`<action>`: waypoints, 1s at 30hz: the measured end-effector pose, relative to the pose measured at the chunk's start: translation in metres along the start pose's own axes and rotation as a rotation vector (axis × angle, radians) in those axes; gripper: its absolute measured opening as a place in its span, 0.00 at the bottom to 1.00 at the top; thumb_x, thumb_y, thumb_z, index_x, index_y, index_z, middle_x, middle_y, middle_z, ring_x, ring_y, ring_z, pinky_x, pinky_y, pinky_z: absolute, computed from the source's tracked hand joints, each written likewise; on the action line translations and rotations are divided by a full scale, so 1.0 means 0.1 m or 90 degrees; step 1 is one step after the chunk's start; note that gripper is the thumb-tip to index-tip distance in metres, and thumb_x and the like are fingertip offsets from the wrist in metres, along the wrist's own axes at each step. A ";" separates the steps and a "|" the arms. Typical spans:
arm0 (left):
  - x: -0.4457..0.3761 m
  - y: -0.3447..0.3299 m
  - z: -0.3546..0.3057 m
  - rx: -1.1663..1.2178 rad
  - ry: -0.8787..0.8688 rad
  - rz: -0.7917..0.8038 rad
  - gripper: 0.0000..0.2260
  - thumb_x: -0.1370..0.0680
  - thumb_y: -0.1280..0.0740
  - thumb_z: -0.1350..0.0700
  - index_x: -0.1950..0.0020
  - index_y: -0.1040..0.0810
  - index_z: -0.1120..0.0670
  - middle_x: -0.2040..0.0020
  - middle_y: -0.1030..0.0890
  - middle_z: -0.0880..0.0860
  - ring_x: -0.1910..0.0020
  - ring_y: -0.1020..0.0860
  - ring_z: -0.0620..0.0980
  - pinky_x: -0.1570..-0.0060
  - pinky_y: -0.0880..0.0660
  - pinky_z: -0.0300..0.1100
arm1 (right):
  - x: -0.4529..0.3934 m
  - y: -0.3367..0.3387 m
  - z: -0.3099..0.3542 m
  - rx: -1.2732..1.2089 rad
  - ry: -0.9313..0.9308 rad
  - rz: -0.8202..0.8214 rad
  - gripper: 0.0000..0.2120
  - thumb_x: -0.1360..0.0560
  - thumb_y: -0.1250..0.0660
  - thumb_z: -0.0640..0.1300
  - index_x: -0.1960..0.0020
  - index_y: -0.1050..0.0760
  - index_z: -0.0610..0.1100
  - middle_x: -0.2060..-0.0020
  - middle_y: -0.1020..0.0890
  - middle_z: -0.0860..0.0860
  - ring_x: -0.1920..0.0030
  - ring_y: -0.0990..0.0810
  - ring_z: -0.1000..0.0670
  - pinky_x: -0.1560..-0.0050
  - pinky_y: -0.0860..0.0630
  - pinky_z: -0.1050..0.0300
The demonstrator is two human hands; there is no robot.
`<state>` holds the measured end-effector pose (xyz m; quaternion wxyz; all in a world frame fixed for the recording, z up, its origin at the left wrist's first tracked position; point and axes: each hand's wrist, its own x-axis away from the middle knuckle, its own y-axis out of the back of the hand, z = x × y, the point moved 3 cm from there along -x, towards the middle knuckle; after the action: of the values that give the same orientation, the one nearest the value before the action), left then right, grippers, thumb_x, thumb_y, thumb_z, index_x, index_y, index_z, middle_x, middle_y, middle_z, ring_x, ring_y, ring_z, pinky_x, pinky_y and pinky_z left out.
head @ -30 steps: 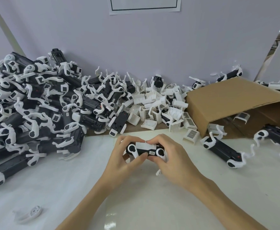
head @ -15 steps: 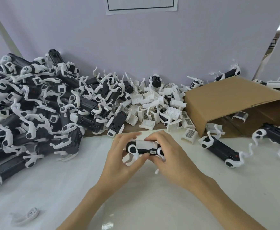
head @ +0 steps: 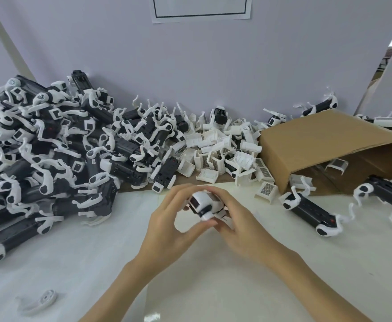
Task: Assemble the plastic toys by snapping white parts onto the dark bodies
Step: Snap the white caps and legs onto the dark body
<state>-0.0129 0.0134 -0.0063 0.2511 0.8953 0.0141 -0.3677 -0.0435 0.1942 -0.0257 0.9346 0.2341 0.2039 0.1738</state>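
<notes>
1. Your left hand (head: pixel 167 225) and right hand (head: pixel 241 225) met over the worktop (head: pixel 97 263) near the frame's centre, and the toy (head: pixel 204 205) sat between them, lifted clear of the surface; the left hand lay at its 9 o'clock, the right at its 3 to 4 o'clock.
2. Your left fingers (head: pixel 205 225) curled under and around the near white end, thumb side high at 11 o'clock; your right fingers (head: pixel 225 201) wrapped over the far side; both hands were clenched on the toy, neither released.
3. The toy's long axis ran roughly from 5 o'clock near you toward 11 o'clock away; its rounded white end pointed down toward you; much of the dark body was hidden by your right hand, so I cannot tell how far the white part was seated.
4. Both hands were equally near; judged from this, the next press would have to run along that axis.
5. The heap of finished toys (head: pixel 51 163) lay at 9 to 10 o'clock, loose white parts (head: pixel 222 154) at 12 o'clock, a cardboard box (head: pixel 318 145) at 2 o'clock.
</notes>
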 end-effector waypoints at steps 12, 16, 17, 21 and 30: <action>-0.03 0.14 0.17 0.104 0.178 0.007 0.17 0.15 0.40 0.41 0.31 0.21 0.43 0.35 0.17 0.45 0.31 0.22 0.51 0.35 0.25 0.48 | 0.02 0.11 0.00 0.187 0.093 -0.207 0.23 0.31 0.18 0.53 0.40 0.24 0.55 0.43 0.29 0.57 0.48 0.21 0.58 0.52 0.22 0.65; 0.02 0.05 0.26 0.035 0.222 0.061 0.16 0.20 0.28 0.43 0.33 0.21 0.42 0.41 0.17 0.43 0.41 0.18 0.48 0.42 0.19 0.57 | 0.04 0.07 0.05 0.308 0.108 -0.202 0.23 0.31 0.18 0.53 0.41 0.22 0.53 0.41 0.31 0.53 0.51 0.26 0.57 0.59 0.18 0.54; 0.02 0.04 0.28 0.034 0.208 0.062 0.15 0.20 0.27 0.45 0.34 0.21 0.43 0.41 0.17 0.43 0.41 0.18 0.48 0.41 0.20 0.57 | 0.04 0.07 0.04 0.317 0.106 -0.191 0.23 0.31 0.19 0.54 0.39 0.23 0.53 0.40 0.32 0.53 0.49 0.27 0.57 0.57 0.18 0.56; -0.02 0.10 0.33 0.066 0.102 0.088 0.14 0.20 0.27 0.54 0.35 0.21 0.51 0.31 0.20 0.42 0.24 0.27 0.45 0.26 0.27 0.52 | 0.02 0.07 -0.04 0.320 0.081 -0.086 0.26 0.22 0.33 0.65 0.30 0.28 0.55 0.31 0.33 0.56 0.35 0.31 0.54 0.39 0.26 0.58; 0.02 0.03 0.34 -0.161 -0.052 -0.004 0.21 0.21 0.25 0.50 0.29 0.22 0.52 0.28 0.29 0.46 0.26 0.29 0.48 0.27 0.34 0.36 | 0.01 0.13 -0.11 0.276 0.094 -0.101 0.15 0.20 0.28 0.44 0.36 0.25 0.50 0.38 0.40 0.80 0.23 0.45 0.63 0.28 0.46 0.69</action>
<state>-0.0335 -0.0050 -0.0271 0.3614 0.8408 0.0530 -0.3996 -0.0506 0.2099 -0.0280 0.8557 0.3992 0.3220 0.0686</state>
